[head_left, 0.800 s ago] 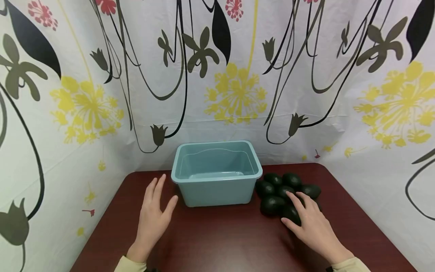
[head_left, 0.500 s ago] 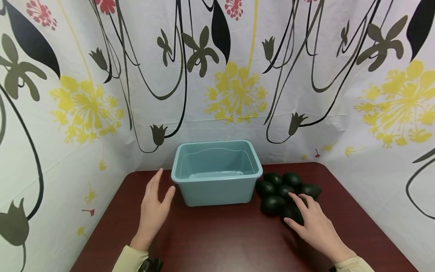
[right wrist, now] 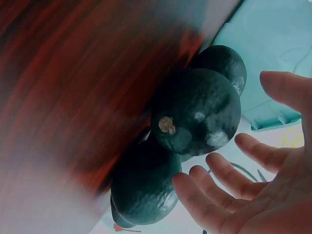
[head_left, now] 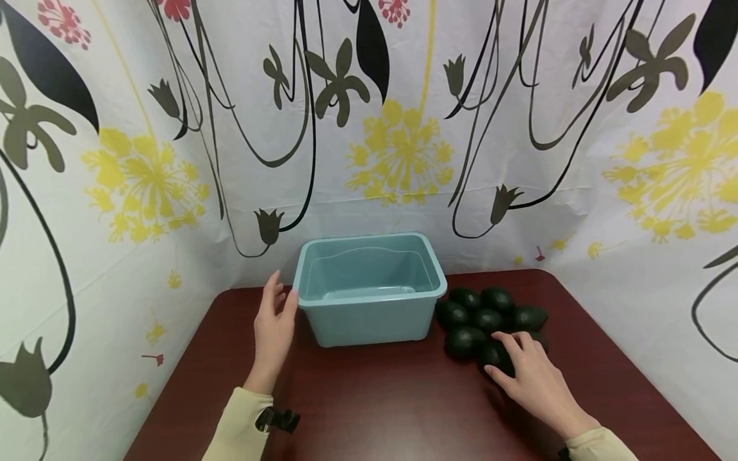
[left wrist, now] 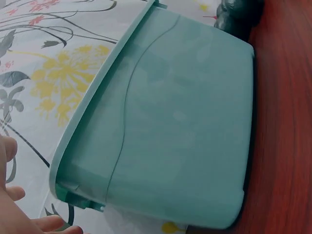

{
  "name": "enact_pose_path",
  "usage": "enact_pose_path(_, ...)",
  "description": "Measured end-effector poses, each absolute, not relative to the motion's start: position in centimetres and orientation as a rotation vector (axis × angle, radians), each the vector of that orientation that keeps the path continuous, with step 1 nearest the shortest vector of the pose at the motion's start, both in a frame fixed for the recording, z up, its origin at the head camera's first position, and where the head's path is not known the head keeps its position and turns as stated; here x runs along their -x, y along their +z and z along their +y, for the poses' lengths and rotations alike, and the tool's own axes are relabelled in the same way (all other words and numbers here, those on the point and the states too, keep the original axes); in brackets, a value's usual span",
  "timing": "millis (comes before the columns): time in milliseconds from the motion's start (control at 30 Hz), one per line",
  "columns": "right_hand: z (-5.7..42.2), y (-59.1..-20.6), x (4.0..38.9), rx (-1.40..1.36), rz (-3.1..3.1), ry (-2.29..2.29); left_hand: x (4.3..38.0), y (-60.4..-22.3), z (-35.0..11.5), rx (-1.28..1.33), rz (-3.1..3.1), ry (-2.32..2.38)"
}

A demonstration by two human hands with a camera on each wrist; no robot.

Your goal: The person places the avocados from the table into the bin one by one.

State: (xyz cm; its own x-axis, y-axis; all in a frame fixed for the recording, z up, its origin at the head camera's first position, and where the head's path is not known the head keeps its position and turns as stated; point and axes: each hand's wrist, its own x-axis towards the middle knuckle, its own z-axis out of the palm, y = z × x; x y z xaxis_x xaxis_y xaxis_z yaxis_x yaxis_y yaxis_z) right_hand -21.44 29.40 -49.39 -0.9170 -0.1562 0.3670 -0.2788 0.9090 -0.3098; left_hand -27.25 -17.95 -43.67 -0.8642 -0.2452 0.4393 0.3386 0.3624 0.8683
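Note:
A light blue plastic bin (head_left: 369,323) stands at the back of the table with nothing in it. My left hand (head_left: 273,333) is raised at the bin's left end, thumb tip right at the rim, fingers loosely bent; part of it shows in the left wrist view (left wrist: 17,214). Several dark green avocados (head_left: 466,341) lie clustered at the bin's right. Over the nearest avocado (head_left: 493,357) hovers my right hand (head_left: 539,387), fingers spread and slightly curved. The right wrist view shows that avocado's stem end (right wrist: 195,109) in front of the spread fingers (right wrist: 222,173), with nothing held.
The dark red wooden table (head_left: 369,403) has rounded back corners. A white curtain (head_left: 398,218) with flower prints hangs behind it and along both sides. A small black device (head_left: 278,420) sits at the left wrist, by the pale sleeve (head_left: 239,422).
My left hand has moved right and forward to the bin's rim, and its fingers have bent more. The right hand has shifted only slightly, staying over the avocados.

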Motion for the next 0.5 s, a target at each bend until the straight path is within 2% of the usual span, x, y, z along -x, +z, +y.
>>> enact_pose_path(500,29.4,-49.6,21.7,-0.288,-2.780,0.494,28.8,-45.1,-16.7,0.059,-2.075,-1.629)
